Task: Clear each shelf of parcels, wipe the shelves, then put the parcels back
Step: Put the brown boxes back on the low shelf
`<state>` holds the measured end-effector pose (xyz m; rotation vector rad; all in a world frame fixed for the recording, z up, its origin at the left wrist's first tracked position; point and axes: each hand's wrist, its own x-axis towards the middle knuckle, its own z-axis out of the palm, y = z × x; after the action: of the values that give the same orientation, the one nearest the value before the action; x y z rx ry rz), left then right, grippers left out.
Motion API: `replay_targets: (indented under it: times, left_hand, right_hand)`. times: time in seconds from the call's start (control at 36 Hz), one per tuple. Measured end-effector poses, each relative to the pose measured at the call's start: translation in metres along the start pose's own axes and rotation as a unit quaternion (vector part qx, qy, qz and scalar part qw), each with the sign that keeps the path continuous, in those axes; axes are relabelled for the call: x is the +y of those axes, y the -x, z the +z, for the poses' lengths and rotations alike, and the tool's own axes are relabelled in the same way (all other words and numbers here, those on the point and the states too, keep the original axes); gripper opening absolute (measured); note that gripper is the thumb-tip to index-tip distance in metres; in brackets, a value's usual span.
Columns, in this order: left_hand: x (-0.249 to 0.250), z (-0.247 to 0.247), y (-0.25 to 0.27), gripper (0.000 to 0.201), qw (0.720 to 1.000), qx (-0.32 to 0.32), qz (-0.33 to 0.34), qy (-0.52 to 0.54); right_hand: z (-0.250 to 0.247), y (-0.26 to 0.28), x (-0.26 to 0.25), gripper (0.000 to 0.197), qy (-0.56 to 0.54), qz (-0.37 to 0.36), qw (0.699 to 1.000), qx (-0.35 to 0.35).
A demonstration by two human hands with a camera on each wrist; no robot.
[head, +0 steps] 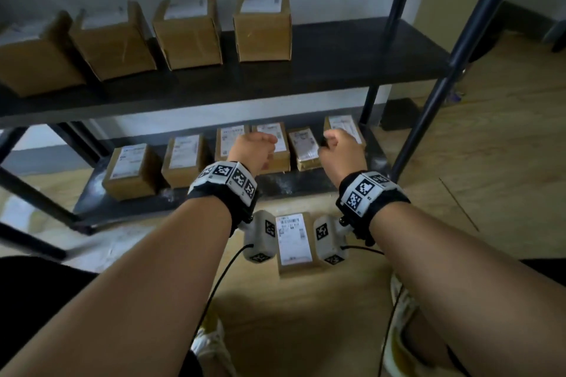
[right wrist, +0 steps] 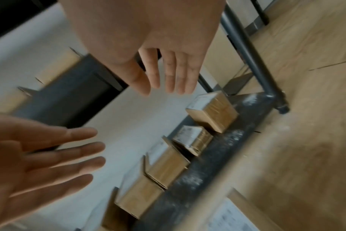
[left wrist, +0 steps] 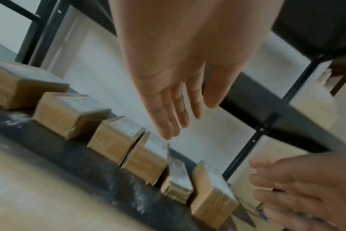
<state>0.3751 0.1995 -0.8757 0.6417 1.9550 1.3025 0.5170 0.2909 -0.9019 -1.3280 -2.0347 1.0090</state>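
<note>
Hands out over the lower shelf (head: 294, 185), both empty: left hand (head: 252, 150) and right hand (head: 341, 151), fingers straight and relaxed in the wrist views, touching nothing. Six parcels (head: 183, 159) sit in a row below them, dust on the shelf's front edge. One parcel (head: 294, 240) lies on the floor (head: 490, 162) btwn the wrists. Four more boxes (head: 263, 27) on the upper shelf (head: 352, 55).
</note>
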Motion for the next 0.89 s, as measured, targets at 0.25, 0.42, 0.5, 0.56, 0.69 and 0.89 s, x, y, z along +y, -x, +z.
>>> replay_targets:
  times: [0.25, 0.42, 0.5, 0.56, 0.69, 0.89]
  left_hand:
    - [-0.089, 0.029, -0.004, 0.04, 0.981, -0.056, -0.112, -0.147]
    - [-0.143, 0.047, -0.012, 0.045, 0.947, -0.095, -0.179, -0.25]
    - [-0.174, 0.053, -0.012, 0.047, 0.933, -0.096, -0.226, -0.264]
    - [-0.195, 0.058, -0.011, 0.048, 0.923, -0.097, -0.244, -0.28]
    - [-0.222, 0.065, -0.011, 0.031, 0.888, -0.172, -0.254, -0.342]
    - [-0.23, 0.077, -0.007, 0.04, 0.892, -0.194, -0.208, -0.35]
  right_hand:
    - [0.043, 0.023, 0.08, 0.052, 0.058, 0.141, 0.978, -0.141]
    - [0.073, 0.031, 0.112, 0.052, 0.114, 0.19, 0.948, -0.227]
    - [0.087, 0.035, 0.126, 0.048, 0.151, 0.218, 0.923, -0.278]
    - [0.094, 0.04, 0.132, 0.037, 0.151, 0.25, 0.906, -0.306]
    - [0.11, 0.049, 0.152, 0.034, 0.12, 0.304, 0.877, -0.354]
    - [0.114, 0.053, 0.163, 0.022, 0.046, 0.378, 0.874, -0.301]
